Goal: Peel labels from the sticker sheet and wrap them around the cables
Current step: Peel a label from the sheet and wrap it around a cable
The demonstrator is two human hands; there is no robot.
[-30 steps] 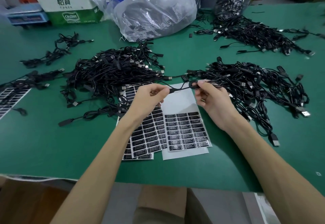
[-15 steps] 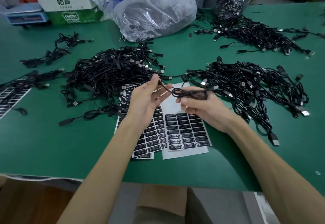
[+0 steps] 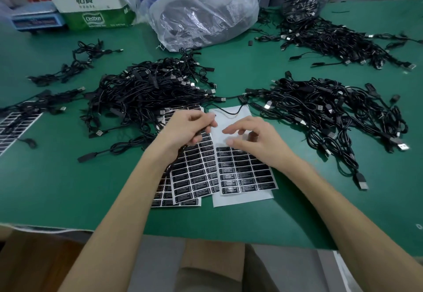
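Two overlapping sticker sheets with rows of black labels lie at the table's near middle: the left sheet (image 3: 192, 175) and the right sheet (image 3: 245, 175), whose upper part is bare white backing. My right hand (image 3: 254, 140) hovers over the right sheet with its fingers spread and the index fingertip at the top label row; it holds nothing. My left hand (image 3: 190, 129) is over the left sheet, blurred, with curled fingers. A thin black cable (image 3: 231, 113) lies across the white backing and ends by the left fingertips; whether they pinch it is unclear.
Black cable piles lie left (image 3: 146, 94), right (image 3: 325, 110) and far right (image 3: 338, 39). Small bundles (image 3: 77, 62) and another label sheet (image 3: 11, 126) are at the left. Plastic bags (image 3: 203, 10) and a carton (image 3: 96, 10) stand at the back.
My right hand has let go of the coiled cable and dropped onto the label sheet with spread fingers. My left hand has moved down toward the sheets.
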